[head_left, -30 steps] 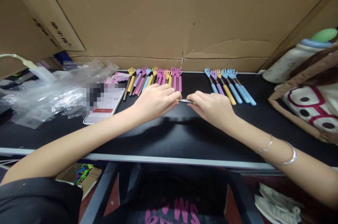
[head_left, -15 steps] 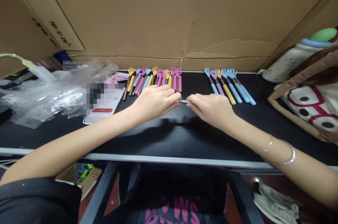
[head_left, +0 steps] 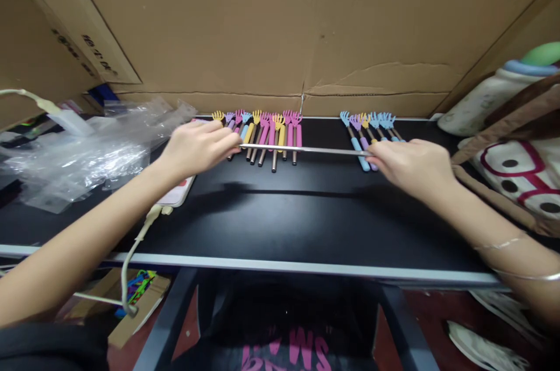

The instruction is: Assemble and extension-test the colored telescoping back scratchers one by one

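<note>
My left hand (head_left: 196, 146) and my right hand (head_left: 409, 164) each grip one end of a telescopic back scratcher, whose thin metal rod (head_left: 306, 150) is stretched out level between them above the black table (head_left: 284, 219). Both hands are closed on its ends, which are hidden in the fingers. Behind the rod lies a row of several small scratchers (head_left: 266, 132) with yellow, pink, purple and blue handles and claw heads. A second, mostly blue row (head_left: 371, 129) lies at the right, just behind my right hand.
A phone (head_left: 177, 196) with a white cable (head_left: 135, 248) lies under my left wrist. Crumpled clear plastic bags (head_left: 79, 155) fill the left. Cardboard walls (head_left: 280, 27) close the back. A patterned bag (head_left: 516, 172) and a bottle (head_left: 494, 97) stand at the right.
My hands were close together at the table's middle on a short collapsed scratcher. They have pulled apart to left and right, and the metal rod is now extended long between them.
</note>
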A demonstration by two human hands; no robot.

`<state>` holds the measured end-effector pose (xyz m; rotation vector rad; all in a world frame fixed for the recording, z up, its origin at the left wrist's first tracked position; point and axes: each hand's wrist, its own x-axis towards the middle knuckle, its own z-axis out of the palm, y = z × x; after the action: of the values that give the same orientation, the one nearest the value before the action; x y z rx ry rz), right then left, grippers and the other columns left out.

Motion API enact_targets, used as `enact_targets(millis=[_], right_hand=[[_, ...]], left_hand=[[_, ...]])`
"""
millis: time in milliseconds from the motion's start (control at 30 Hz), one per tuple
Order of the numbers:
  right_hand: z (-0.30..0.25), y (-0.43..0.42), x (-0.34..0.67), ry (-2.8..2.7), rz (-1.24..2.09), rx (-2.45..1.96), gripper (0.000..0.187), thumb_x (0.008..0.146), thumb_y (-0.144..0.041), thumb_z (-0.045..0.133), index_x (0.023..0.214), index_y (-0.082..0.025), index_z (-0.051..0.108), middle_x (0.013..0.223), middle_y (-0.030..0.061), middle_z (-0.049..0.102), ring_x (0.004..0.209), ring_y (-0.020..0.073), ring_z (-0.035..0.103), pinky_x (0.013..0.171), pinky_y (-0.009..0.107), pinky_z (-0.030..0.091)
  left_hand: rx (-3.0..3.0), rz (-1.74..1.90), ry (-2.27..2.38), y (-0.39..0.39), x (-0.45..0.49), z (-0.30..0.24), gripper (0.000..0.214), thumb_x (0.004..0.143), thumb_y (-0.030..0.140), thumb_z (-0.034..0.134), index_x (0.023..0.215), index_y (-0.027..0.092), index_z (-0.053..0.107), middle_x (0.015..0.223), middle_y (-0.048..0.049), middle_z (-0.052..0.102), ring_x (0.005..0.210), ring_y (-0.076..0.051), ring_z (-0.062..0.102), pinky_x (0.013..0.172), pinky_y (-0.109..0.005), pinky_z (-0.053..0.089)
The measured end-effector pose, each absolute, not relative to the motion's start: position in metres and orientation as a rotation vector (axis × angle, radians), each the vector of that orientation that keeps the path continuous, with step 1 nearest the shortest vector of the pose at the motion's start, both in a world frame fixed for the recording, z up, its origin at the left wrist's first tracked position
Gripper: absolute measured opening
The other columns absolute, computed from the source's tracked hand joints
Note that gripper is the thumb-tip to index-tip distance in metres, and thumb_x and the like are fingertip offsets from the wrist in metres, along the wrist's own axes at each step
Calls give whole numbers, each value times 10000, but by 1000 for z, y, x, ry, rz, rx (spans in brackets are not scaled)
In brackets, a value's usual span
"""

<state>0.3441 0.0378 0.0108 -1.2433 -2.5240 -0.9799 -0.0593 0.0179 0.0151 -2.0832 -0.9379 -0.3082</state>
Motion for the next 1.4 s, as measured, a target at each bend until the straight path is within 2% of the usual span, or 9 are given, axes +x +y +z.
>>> enact_targets(millis=[100, 233, 433, 600, 767, 1033, 1200, 1400], right_hand=[[12, 46, 381, -2496, -1032, -1358, 586, 1036, -497, 207, 794, -196, 648, 719, 77, 710, 585, 157, 532, 561, 282, 260], [8, 53, 416, -2359, -1144, -1451, 690, 1026, -550, 124, 847, -196, 688, 753, 84, 732, 554, 171, 509, 523, 283, 251], [7, 51, 424, -2354, -1052, -1455, 814, 1000, -616, 19, 856, -199, 704, 759, 83, 731, 600, 171, 574, 483, 269, 235], [14, 46, 424, -2368, -925, -1596, 591, 1018, -536, 236, 955, -193, 713, 880, 103, 751, 715, 194, 616, 518, 282, 286], [19, 46, 437, -2359, -825, -1755, 366, 967, -387, 410, 1039, -192, 712, 966, 136, 747, 779, 228, 631, 558, 303, 309], [23, 38, 453, -2329, -840, -1794, 332, 947, -365, 417, 1045, -190, 682, 978, 161, 733, 841, 251, 628, 614, 319, 347], [21, 37, 461, -2325, -838, -1813, 283, 926, -347, 452, 1028, -193, 667, 950, 161, 712, 810, 255, 605, 599, 323, 344], [25, 38, 460, -2340, -782, -1852, 265, 914, -345, 473, 1029, -202, 665, 970, 164, 695, 837, 253, 606, 602, 324, 358]], left_hand=[[-2028, -248, -974, 19, -95, 17, 406, 1043, 428, 386, 774, 234, 622, 688, -22, 653, 659, -172, 571, 542, -302, 321], [-1917, -223, -972, 14, -124, 19, 387, 1051, 397, 392, 786, 222, 613, 657, 9, 625, 657, -149, 531, 543, -269, 323], [-1915, -221, -944, 12, -140, 19, 367, 1049, 350, 399, 772, 216, 599, 654, 10, 603, 666, -151, 498, 548, -276, 314], [-1942, -228, -1014, 9, -151, 17, 291, 1031, 336, 422, 802, 243, 575, 657, 25, 583, 684, -154, 484, 558, -279, 325], [-2048, -354, -1197, 4, -160, 16, 283, 992, 372, 465, 750, 251, 546, 634, 18, 552, 657, -171, 436, 540, -302, 275], [-2009, -344, -1238, 4, -178, 15, 270, 990, 390, 457, 780, 249, 549, 676, 14, 574, 686, -171, 448, 540, -289, 267], [-1961, -341, -1197, 4, -185, 13, 273, 973, 378, 504, 744, 237, 551, 654, 18, 573, 675, -162, 448, 532, -270, 271], [-1982, -311, -1212, 2, -184, 16, 246, 980, 360, 481, 775, 247, 559, 686, 14, 591, 699, -170, 462, 551, -277, 289]])
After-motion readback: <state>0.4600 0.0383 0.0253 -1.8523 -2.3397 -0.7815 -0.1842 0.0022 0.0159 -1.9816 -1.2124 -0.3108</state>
